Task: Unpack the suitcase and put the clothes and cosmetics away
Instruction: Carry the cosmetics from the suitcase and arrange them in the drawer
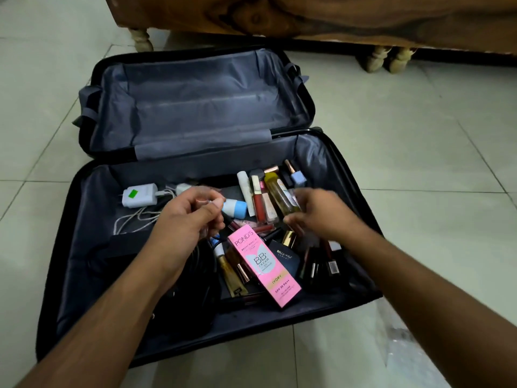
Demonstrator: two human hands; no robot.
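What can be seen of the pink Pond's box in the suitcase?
The pink Pond's BB cream box is a long cardboard carton printed "BB+ cream", "Ivory" and "SPF 30 PA++", with a pale oval and a tan band. It looks closed. It lies flat and diagonal on the pile of cosmetics in the near half of the open suitcase, beside a dark Bella Vita box. Neither hand touches it.

Pale tiled floor (419, 163), open suitcase (195, 161) on it, wooden furniture legs (376, 58)

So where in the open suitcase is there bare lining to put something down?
The far half of the suitcase is bare lining throughout. In the near half, a bare strip runs along the front wall below the pink box. The cosmetics pile crowds the middle and right; the charger takes the back left.
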